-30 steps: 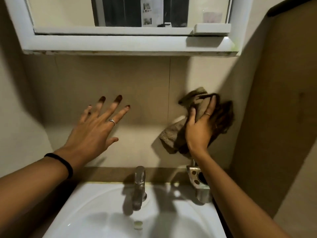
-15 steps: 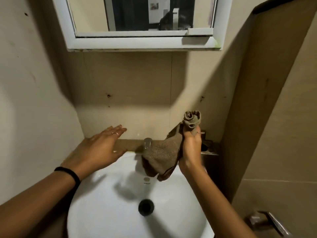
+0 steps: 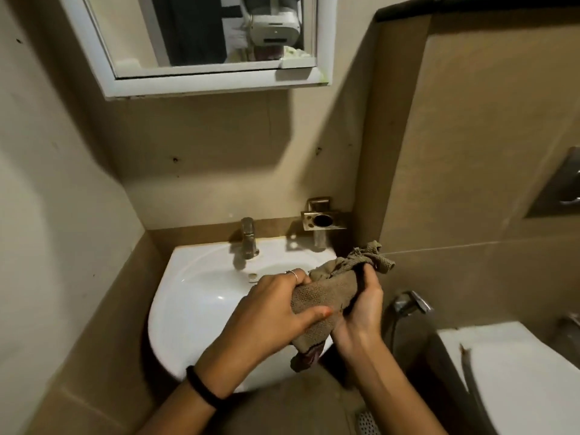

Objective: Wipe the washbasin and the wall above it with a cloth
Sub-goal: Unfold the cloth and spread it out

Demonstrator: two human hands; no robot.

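Note:
A brown cloth is bunched between both my hands over the right front of the white washbasin. My left hand grips its lower part, thumb across the fabric. My right hand holds its right side, with a twisted end sticking up past the fingers. A metal tap stands at the basin's back rim. The beige tiled wall rises above it, marked by a few dark spots.
A white-framed mirror cabinet hangs above the wall. A metal holder is fixed right of the tap. A boxed-in beige column stands to the right. A toilet and a spray hose sit at lower right.
The view pulled back and down. My right hand brought the cloth off the wall to the basin's front, and my left hand left the basin rim and took hold of the cloth.

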